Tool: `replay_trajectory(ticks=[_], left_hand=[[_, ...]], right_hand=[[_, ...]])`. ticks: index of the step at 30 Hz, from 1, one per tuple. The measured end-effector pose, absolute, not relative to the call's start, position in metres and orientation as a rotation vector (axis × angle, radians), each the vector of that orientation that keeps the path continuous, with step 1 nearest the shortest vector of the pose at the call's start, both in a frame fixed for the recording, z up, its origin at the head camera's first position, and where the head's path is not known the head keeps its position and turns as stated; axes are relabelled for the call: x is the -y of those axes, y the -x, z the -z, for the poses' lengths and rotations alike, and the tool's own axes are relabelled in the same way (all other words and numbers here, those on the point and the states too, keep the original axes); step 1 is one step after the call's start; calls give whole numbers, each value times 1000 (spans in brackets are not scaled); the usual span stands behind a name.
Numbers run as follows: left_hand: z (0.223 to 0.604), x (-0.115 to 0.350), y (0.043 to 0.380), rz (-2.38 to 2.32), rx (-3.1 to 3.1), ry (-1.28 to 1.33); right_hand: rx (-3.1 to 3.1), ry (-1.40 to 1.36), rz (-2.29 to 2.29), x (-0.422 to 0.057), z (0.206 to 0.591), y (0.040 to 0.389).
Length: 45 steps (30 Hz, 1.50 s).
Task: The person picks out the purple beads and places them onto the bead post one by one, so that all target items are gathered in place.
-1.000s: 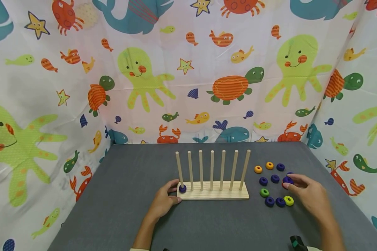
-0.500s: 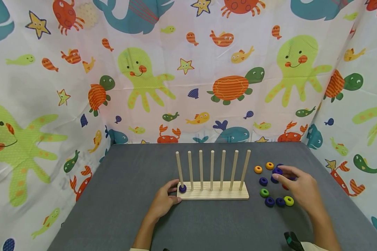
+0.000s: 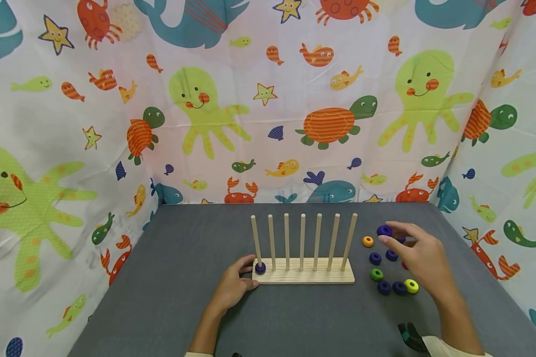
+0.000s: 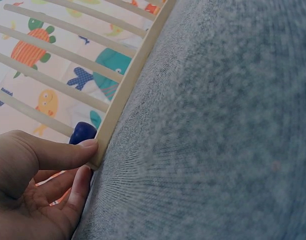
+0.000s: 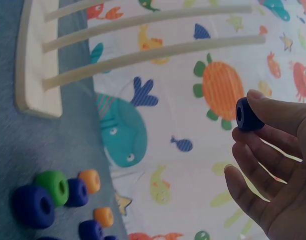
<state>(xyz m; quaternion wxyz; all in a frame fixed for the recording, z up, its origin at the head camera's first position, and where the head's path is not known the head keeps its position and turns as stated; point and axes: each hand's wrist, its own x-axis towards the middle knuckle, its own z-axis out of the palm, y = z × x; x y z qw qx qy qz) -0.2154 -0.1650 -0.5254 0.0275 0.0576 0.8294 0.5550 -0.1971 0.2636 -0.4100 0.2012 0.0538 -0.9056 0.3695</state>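
Note:
A pale wooden peg stand [image 3: 302,277] with several upright pegs stands on the table. One dark blue ring [image 3: 260,268] sits at the foot of its leftmost peg. My left hand [image 3: 233,286] grips the left end of the base, its thumb [image 4: 68,152] on the front edge in the left wrist view. Raised off the table to the right of the stand, my right hand [image 3: 422,255] pinches another dark blue ring [image 5: 248,116] between thumb and fingers. The ring's hole faces the pegs in the right wrist view.
Loose rings lie right of the stand: an orange ring [image 3: 368,241], a green ring [image 3: 376,274], a yellow ring [image 3: 411,286] and several dark blue ones [image 3: 384,287]. A red one is partly hidden by my right hand. A sea-animal curtain [image 3: 268,64] hangs behind the grey table [image 3: 183,248].
My right hand has lifted the dark blue ring from the right of the loose rings and carried it up and leftward. The left hand stays on the base.

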Motion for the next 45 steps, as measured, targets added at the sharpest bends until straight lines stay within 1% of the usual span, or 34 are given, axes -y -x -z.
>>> replay_trajectory(ticks=[11, 28, 45], left_hand=[[528, 165, 216, -1703, -2569, -171], [526, 165, 216, -1733, -2553, -189], [525, 165, 217, -1711, -2565, -176]], right_hand=[[2423, -288, -961, -237, 387, 196], [2259, -491, -1021, -199, 352, 196], [2222, -713, -1081, -157, 345, 203]])
